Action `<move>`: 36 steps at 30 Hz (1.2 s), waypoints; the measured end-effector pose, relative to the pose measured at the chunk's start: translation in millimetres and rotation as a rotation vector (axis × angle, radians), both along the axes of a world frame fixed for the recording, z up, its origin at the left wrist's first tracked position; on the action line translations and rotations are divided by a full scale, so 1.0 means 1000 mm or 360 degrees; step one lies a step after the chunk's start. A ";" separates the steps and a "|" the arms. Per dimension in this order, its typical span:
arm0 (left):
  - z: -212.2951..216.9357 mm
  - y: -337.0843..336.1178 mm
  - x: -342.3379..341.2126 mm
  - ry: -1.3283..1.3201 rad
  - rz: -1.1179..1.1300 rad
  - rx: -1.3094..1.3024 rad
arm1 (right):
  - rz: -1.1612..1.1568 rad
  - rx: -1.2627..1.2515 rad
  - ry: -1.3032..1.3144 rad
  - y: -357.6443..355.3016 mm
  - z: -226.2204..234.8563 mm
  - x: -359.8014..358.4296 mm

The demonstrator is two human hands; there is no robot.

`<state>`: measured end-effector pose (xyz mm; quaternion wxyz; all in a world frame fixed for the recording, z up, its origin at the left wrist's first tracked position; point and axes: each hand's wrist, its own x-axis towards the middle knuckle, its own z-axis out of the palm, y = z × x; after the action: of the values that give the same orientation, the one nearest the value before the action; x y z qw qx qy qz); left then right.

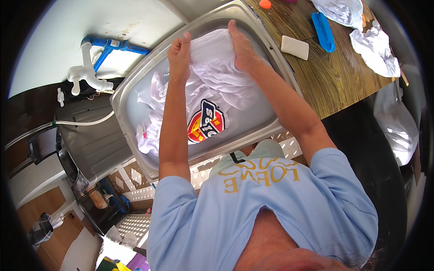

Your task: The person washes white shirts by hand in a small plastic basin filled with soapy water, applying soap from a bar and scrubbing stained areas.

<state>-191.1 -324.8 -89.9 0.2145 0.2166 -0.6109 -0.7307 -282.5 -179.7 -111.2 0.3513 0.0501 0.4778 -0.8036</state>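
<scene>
One view only, taken from a head-worn fisheye camera, aimed steeply down over the person's own chest and forearms. The rectangular stainless-steel sink (pixel 135 86) is seen close, at arm's reach, in the upper centre. Edges are bent toward the dark circular rim. The brown wooden countertop (pixel 334 77) is caught upper right.
</scene>
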 end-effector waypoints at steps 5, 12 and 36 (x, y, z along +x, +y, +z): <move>-0.002 -0.021 0.028 -0.0327 -0.0653 0.0707 | 0.0317 -0.0417 0.0248 0.010 0.014 -0.004; -0.026 -0.009 0.042 -0.0156 -0.1260 0.0925 | 0.0704 -0.0293 0.0709 0.015 0.017 0.000; -0.023 0.051 0.069 0.0661 -0.0533 0.0706 | 0.0554 0.1971 0.2956 0.173 0.039 -0.037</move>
<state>-122.4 -274.2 -112.7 0.1590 0.0013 -0.4075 -0.8993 -320.0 -6.7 -71.8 -0.1181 -0.4684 0.8705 -0.0945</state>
